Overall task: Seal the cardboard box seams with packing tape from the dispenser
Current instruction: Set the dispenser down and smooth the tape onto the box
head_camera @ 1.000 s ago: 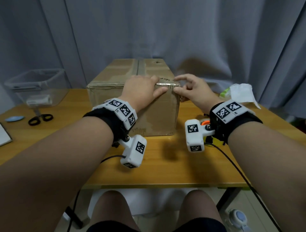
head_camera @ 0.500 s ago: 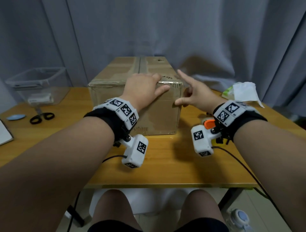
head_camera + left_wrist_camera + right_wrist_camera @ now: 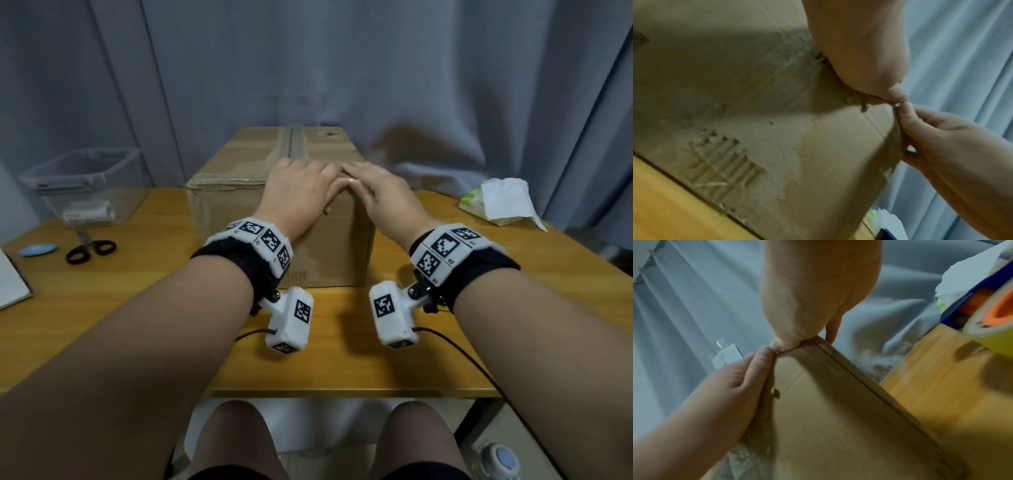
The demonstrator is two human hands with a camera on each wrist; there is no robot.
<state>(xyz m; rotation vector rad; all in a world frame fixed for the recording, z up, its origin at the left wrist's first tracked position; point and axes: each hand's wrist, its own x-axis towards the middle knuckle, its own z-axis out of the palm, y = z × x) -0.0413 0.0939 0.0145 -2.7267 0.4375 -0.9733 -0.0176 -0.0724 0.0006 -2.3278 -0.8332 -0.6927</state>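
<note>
At the middle of the desk (image 3: 342,359), toward its far edge, the cardboard box (image 3: 246,212) is standing closed, with a strip of tape already running along the centre seam of its top. Both hands are lying on the near right corner of the box top. The left hand (image 3: 298,195) is resting palm down over the near top edge, its fingers (image 3: 764,360) lying straight and pressed together along that edge, with the thumb hanging down over the front face. The right hand (image 3: 380,192) is lying beside it, also palm down, its fingers flat and close together on the box top and its fingertips touching those of the left hand right at the edge; in the right wrist view one finger is reaching down over the right-hand side of the box. Neither hand is gripping anything. The tape dispenser (image 3: 986,316), blue with an orange hub and a yellowish roll, is sitting on the desk just right of the box, showing only in the right wrist view. A clear plastic bin (image 3: 85,188) is standing near the far left corner of the desk, with black scissors (image 3: 89,249) and a small blue object (image 3: 37,249) in front of it. A pack with white tissue (image 3: 503,202) is lying near the far right edge. A grey curtain (image 3: 342,68) is hanging behind the desk.
</note>
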